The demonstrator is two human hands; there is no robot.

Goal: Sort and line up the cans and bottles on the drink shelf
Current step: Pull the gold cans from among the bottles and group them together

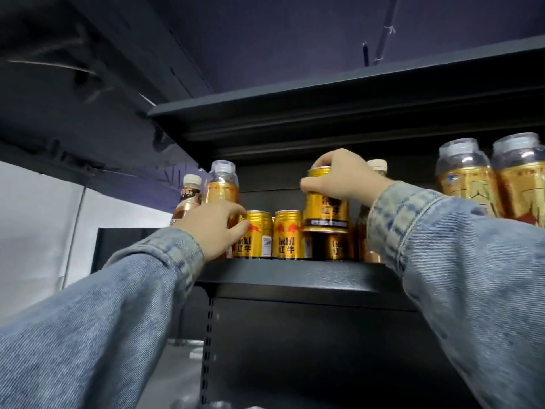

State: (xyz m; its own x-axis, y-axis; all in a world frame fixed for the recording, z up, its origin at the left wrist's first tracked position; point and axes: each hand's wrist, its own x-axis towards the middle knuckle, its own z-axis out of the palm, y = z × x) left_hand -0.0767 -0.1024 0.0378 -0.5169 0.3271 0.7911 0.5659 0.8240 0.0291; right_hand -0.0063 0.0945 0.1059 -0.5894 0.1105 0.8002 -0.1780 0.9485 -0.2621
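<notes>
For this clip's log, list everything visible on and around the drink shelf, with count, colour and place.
gold cans: four seen, three standing in the front row, one stacked on the rightmost
stacked can: one, gold, held from above
clear-capped bottles: three, golden labels, one at left, two at far right
cream-capped bottles: two, brown, far left and behind the right hand
shelf: dark grey, another board above
left hand: denim sleeve, on the left bottle and can
right hand: denim sleeve, gripping the stacked can

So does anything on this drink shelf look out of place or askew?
Yes. One gold can sits on top of another can rather than in the row, gripped by the right hand. Nothing looks spilled or damaged.
</notes>
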